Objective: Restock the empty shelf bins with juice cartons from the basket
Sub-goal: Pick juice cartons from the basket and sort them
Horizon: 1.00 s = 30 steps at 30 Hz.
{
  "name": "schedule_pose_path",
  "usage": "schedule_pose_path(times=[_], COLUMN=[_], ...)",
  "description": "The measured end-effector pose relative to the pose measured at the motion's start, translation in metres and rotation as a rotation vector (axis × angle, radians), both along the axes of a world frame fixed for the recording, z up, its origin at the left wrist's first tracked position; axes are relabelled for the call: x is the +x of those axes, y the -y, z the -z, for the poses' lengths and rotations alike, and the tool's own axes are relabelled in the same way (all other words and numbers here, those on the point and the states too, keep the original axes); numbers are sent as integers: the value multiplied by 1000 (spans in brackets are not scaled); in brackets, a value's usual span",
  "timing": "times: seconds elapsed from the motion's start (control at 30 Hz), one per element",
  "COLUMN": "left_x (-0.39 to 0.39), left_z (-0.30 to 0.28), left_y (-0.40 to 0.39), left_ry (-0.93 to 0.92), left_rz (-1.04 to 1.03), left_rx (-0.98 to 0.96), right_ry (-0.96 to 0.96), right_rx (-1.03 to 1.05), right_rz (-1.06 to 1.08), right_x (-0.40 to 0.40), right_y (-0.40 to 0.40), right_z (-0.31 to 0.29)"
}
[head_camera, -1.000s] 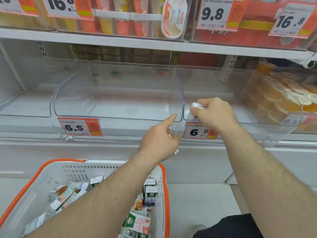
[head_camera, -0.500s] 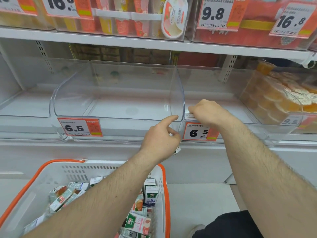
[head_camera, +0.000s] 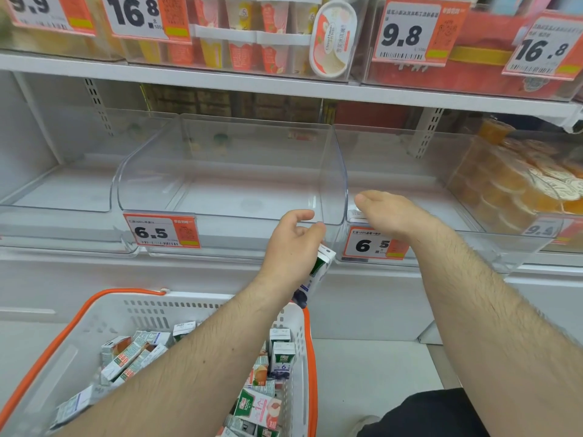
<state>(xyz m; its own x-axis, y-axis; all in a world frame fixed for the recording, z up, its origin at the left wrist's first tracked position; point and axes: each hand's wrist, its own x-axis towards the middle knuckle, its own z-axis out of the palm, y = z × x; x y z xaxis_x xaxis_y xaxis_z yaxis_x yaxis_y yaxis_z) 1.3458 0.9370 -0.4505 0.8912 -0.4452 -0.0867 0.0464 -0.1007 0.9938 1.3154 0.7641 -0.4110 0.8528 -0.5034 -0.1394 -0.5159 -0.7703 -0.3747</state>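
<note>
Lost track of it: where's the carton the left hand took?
In the head view, the carton is gripped in the left hand, centre frame, just below the clear bins' front edge and above the basket.

Two clear plastic shelf bins side by side: middle bin [head_camera: 227, 171] left, right-hand bin [head_camera: 410, 171] right, small white carton [head_camera: 356, 214] at its near left corner; white orange-rimmed basket [head_camera: 94, 313] of cartons near left, below
</note>
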Motion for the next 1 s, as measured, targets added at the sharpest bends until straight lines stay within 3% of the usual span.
schedule_pose_path(times=[0.07,0.13,0.2,0.23,0.33,0.4,0.5,0.63,0.87,1.0], left_x=[-1,-4,-5,-5,-7,-8,-9,-10,-7,-5], left_z=[-3,-7,-10,-11,-14,-15,-17,-20,5,1], left_y=[-5,-13,-20,-22,-27,-28,-29,-33,-51,-39], left_ry=[-76,-176,-264,-302,-378,-395,-396,-384,143,326], left_rz=[-23,-52,-81,-96,-144,-167,-174,-96,149,80], left_rx=[-29,-87,-146,-176,-243,-268,-296,-363,-164,-75], right_ry=[157,519,821,872,653,466,350,375,611,651], right_rx=[-207,-323,-132,20,297,294,258,358,768,767], right_rz=[59,112,99,52,-146,-229,-284,-237,-107,-59], right_x=[-4,-13,-25,-31,-39,-41,-40,-36,-46,-48], right_y=[0,-5,-21,-32,-66,-78,-89,-85,-73,-69], right_z=[-1,-8,-15,-18,-13,-4,4,6,-6,-8])
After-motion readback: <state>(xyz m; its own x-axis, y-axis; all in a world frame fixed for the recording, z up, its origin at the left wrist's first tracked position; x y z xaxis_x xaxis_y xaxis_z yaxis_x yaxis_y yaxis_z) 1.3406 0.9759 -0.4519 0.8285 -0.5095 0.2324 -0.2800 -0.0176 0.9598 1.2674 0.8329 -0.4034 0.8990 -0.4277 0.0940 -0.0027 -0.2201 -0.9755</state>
